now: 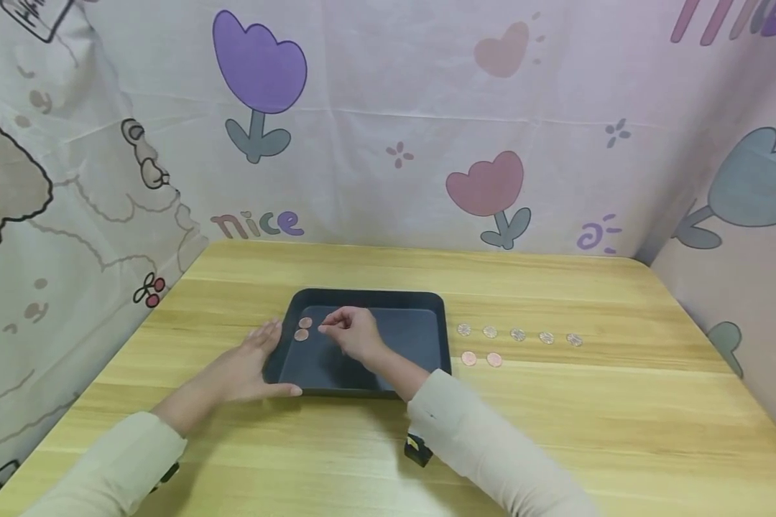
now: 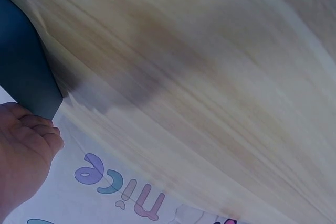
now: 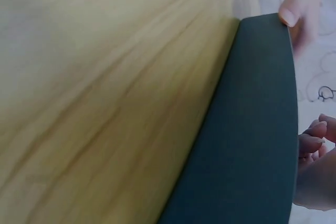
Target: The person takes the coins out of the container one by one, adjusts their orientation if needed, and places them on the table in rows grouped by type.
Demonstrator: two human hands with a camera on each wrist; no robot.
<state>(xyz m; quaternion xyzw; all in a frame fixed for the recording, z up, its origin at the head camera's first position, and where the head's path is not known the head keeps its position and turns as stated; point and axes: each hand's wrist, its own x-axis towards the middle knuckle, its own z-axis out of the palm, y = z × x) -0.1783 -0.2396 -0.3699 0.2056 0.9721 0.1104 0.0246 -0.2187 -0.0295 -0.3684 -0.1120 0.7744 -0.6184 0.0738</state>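
Note:
A dark rectangular baking tray (image 1: pixel 394 345) lies on the wooden table. My left hand (image 1: pixel 246 366) holds its near left corner, thumb along the front rim and fingers at the left side. In the right wrist view the left thumb (image 3: pixel 287 17) rests on the tray's rim. My right hand (image 1: pixel 357 334) is over the tray's left half, thumb and fingertips pinched together on a small copper coin (image 1: pixel 322 327), mostly hidden by the fingers. Just left of it, two copper coins, one farther back (image 1: pixel 305 323) and one nearer (image 1: pixel 301 334), lie inside the tray.
Right of the tray, several silver coins (image 1: pixel 517 334) form a row on the table (image 1: pixel 556 424). Nearer to me lie two copper coins, a left one (image 1: pixel 468 358) and a right one (image 1: pixel 494 360). A patterned cloth (image 1: pixel 375 93) hangs behind the table and at both sides.

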